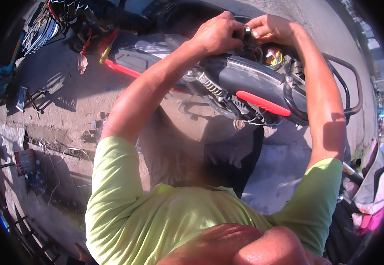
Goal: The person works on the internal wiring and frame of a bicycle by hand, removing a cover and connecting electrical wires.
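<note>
Both my hands meet over the open top of a motorcycle's tail, beside its grey and black side panel [240, 75]. My left hand [220, 33] is closed, its fingertips at a small dark part with a shiny end [247, 31]. From the other side my right hand [271, 29] pinches the same part between thumb and fingers. What kind of part it is cannot be made out, as the fingers cover most of it. Just below my right hand, a bundle of coloured wires [274, 57] lies exposed in the tail. A red strip [262, 103] runs along the panel.
A black tubular rail [357, 86] sticks out at the motorcycle's rear right. Its coiled shock absorber [210, 86] faces me. Red and yellow-handled parts [108, 53] stand toward the left. Tangled wires [46, 28] are at the far left, and cloth [373, 194] lies at the right.
</note>
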Demonstrator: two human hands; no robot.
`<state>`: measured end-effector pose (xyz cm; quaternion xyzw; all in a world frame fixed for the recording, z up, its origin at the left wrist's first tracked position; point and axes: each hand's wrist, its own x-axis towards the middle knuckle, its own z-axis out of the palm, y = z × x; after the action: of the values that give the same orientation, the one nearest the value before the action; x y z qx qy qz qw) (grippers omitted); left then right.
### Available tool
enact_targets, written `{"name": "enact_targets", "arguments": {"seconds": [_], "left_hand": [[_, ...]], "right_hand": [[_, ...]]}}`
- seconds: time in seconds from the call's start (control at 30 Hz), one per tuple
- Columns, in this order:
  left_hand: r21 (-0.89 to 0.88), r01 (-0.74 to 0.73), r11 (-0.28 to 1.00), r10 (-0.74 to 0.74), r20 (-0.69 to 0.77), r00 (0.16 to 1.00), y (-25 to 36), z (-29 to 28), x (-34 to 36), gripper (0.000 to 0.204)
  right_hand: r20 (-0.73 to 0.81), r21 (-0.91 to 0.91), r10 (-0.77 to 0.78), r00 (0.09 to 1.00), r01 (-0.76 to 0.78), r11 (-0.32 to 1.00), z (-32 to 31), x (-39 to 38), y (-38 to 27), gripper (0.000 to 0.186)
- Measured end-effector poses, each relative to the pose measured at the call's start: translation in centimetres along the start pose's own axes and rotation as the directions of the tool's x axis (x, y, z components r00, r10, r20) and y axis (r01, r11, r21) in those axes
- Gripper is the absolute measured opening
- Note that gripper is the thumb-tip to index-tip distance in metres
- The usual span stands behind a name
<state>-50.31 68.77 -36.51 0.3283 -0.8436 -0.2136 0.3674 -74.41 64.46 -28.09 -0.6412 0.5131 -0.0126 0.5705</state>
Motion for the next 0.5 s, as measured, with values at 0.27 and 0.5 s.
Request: {"name": "enact_targets", "arguments": {"seconds": [0.27, 0.5], "left_hand": [[0.018, 0.151, 0.988, -0.149, -0.106, 0.983, 1.0, -1.0, -0.4, 0.025], [-0.446, 0.439, 0.78, -0.435, 0.117, 0.893, 2.0, -3.7, 0.3, 0.02]], "right_hand": [[-0.064, -0.029, 0.006, 0.998, -0.008, 1.0, 0.5, -0.4, -0.4, 0.045], [-0.06, 0.017, 0.018, 0.998, -0.017, 1.0, -0.5, -0.6, 0.9, 0.056]]}}
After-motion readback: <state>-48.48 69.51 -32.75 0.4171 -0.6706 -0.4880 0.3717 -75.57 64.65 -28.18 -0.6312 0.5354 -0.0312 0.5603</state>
